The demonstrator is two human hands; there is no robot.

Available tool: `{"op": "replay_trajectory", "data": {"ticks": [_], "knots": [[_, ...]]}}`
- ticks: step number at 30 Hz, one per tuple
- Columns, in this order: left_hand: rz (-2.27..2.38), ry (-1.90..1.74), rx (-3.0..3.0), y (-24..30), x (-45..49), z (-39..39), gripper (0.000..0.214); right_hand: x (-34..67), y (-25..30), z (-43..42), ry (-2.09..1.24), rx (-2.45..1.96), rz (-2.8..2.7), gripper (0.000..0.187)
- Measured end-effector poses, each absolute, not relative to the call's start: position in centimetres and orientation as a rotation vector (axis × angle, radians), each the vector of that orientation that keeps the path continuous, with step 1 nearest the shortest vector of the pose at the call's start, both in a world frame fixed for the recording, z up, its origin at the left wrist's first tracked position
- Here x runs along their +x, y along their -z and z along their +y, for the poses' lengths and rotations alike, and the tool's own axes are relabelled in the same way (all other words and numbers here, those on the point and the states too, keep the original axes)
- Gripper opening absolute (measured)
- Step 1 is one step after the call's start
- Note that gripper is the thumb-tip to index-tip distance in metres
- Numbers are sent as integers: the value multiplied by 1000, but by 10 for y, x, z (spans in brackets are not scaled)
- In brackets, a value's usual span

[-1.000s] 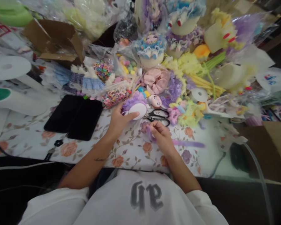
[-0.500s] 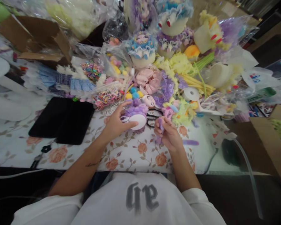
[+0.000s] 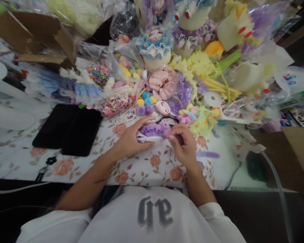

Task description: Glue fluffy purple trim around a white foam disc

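Left hand (image 3: pixel 128 141) grips purple-fringed white disc (image 3: pixel 152 132), long axis left-right, fringe up | right hand (image 3: pixel 183 145) pinches purple fuzzy strand (image 3: pixel 174 135) at its right end | floral table (image 3: pixel 73 165)

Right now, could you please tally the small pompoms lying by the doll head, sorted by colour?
Yellow pompoms: 2
Blue pompom: 1
Purple pompoms: 2
Total: 5, all just left of the doll head, beyond the hands.

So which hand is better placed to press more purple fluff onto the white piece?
Probably the right hand: its fingertips already pinch purple fluff at the piece's edge. The left hand is wrapped around the white piece, steadying it.
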State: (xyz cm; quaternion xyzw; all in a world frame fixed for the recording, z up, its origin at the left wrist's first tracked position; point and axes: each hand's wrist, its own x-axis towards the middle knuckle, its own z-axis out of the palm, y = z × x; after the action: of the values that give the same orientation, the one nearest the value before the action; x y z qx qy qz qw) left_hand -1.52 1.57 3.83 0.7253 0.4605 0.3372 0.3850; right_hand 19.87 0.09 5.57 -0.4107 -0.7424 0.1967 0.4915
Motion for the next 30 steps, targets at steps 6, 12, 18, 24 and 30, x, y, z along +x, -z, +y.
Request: {"op": "replay_trajectory", "data": {"ticks": [6,12,18,24,30], "knots": [[1179,-976,1865,-35,-12,15,74,196,-34,-15,116,-824,-2016,15],[1163,-997,1854,-33,-12,16,72,190,-42,-16,451,-678,-2116,19],[1168,-978,1859,-38,-11,16,69,191,-49,-16,495,-744,-2120,15],[1219,-905,1828,-40,-11,15,68,199,-42,-21,113,-876,-2207,17],[1194,-804,1730,-40,-13,16,78,204,-35,-24,-191,-892,-2164,17]]}}
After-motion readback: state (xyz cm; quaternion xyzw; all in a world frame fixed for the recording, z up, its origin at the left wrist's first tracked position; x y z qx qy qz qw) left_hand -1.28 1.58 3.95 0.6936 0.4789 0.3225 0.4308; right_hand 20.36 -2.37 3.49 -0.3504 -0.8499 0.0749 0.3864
